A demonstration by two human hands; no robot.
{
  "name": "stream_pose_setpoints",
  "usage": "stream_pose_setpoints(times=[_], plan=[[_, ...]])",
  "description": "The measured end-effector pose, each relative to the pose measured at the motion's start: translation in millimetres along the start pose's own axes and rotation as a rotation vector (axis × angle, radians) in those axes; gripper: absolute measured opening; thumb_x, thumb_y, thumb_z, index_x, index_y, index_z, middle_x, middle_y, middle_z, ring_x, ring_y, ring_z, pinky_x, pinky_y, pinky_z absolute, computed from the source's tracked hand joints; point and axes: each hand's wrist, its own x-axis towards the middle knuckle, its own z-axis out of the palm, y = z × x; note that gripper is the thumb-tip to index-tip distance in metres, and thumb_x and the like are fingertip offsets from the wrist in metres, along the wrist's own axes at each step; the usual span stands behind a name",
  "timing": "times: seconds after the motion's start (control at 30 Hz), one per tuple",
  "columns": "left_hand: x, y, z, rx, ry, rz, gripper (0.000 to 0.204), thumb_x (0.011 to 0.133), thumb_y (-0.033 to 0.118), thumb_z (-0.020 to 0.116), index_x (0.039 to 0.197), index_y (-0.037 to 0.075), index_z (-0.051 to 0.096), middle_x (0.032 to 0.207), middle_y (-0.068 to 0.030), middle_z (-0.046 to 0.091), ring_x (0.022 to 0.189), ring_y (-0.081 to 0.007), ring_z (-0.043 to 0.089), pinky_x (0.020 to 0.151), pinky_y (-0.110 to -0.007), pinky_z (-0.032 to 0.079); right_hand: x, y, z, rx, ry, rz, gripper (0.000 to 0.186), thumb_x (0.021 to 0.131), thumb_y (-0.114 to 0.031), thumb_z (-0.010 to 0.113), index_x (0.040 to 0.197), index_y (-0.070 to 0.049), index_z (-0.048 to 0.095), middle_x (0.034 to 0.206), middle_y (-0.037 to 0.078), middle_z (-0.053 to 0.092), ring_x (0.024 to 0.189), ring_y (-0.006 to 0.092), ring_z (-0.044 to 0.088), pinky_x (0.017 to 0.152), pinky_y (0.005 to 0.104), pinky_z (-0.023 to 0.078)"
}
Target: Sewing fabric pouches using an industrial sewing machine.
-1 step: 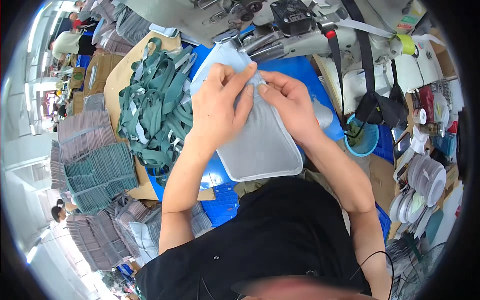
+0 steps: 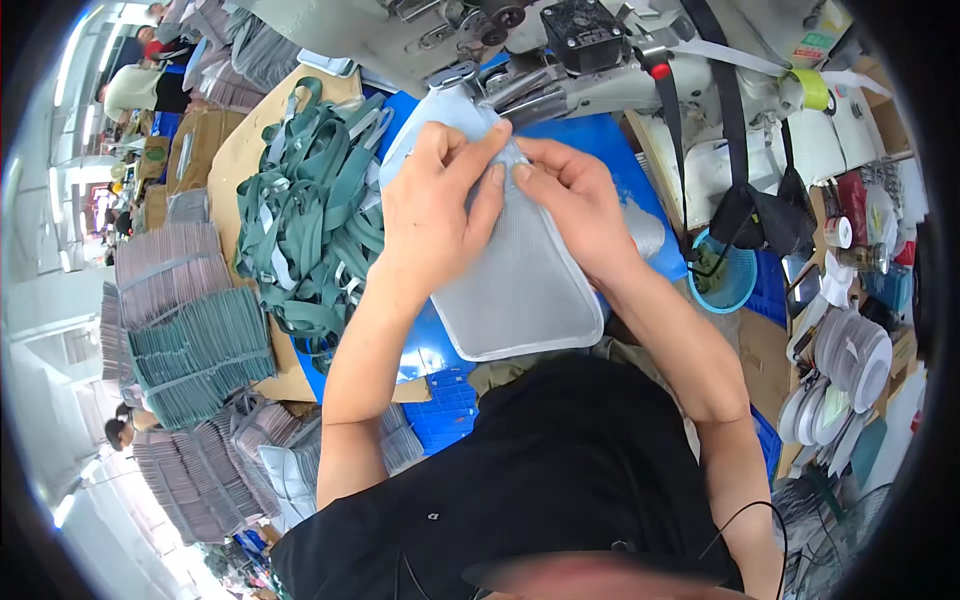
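Observation:
A grey mesh fabric panel (image 2: 520, 290) with a pale bound edge hangs toward my lap, its far end beneath the head of a sewing machine (image 2: 590, 85). My left hand (image 2: 440, 205) lies over its left part, thumb and fingers pinching the fabric close to the machine. From the right, my right hand (image 2: 575, 195) grips the panel's edge between thumb and bent fingers. The two hands nearly touch near the panel's upper part. What lies under the fingertips is hidden.
Green straps (image 2: 310, 210) heap on the table to the left. Bundled fabric stacks (image 2: 200, 350) stand beyond them. On the right are a blue basket (image 2: 725, 275), hanging black straps (image 2: 735, 110) and white reels (image 2: 850, 360). Other people (image 2: 145, 90) are far off at left.
Both hands have shifted very slightly toward the machine, and the panel's near edge has moved up a little with them. Both grips stay the same.

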Motion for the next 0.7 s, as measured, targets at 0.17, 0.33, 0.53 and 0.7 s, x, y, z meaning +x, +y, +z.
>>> stream_pose_setpoints(times=[0.17, 0.33, 0.53, 0.7], plan=[[0.7, -22.7, 1.2, -0.116, 0.058, -0.022, 0.034, 0.087, 0.013, 0.073, 0.121, 0.012, 0.075, 0.091, -0.0091, 0.059, 0.078, -0.0265, 0.063, 0.068, -0.037, 0.052, 25.2, -5.2, 8.2, 0.094, 0.010, 0.024, 0.030, 0.101, -0.008, 0.060, 0.128, 0.006, 0.064, 0.101, 0.006, 0.072, 0.086, 0.0068, 0.067, 0.076, 0.0253, 0.055], [-61.6, -53.3, 17.0, -0.061, 0.407, -0.288, 0.049, 0.089, 0.005, 0.071, 0.137, 0.009, 0.064, 0.148, -0.0214, 0.049, 0.139, -0.0336, 0.048, 0.111, -0.039, 0.041, 33.9, 2.4, 5.4, 0.050, 0.046, 0.014, 0.027, 0.099, -0.014, 0.066, 0.119, 0.005, 0.067, 0.099, 0.005, 0.072, 0.086, 0.0082, 0.066, 0.075, 0.0252, 0.054], [-136.8, -55.4, 33.5, -1.293, 0.375, -0.982, 0.065, 0.098, 0.005, 0.063, 0.158, 0.007, 0.039, 0.134, -0.0103, 0.065, 0.122, -0.0161, 0.061, 0.107, -0.032, 0.046, 22.0, -8.1, -9.0, -0.264, 0.087, -0.108, 0.033, 0.103, -0.030, 0.065, 0.118, 0.000, 0.070, 0.089, 0.000, 0.066, 0.083, 0.0088, 0.062, 0.077, 0.0280, 0.054], [-139.9, -56.3, 12.4, -1.184, 0.465, -0.750, 0.063, 0.098, 0.006, 0.065, 0.157, 0.008, 0.042, 0.144, -0.0111, 0.059, 0.130, -0.0180, 0.055, 0.111, -0.032, 0.041, 31.3, -37.9, -47.6, -0.082, 0.254, -0.424, 0.042, 0.109, -0.039, 0.054, 0.108, 0.001, 0.068, 0.078, 0.001, 0.059, 0.077, 0.0121, 0.060, 0.072, 0.0287, 0.053]])
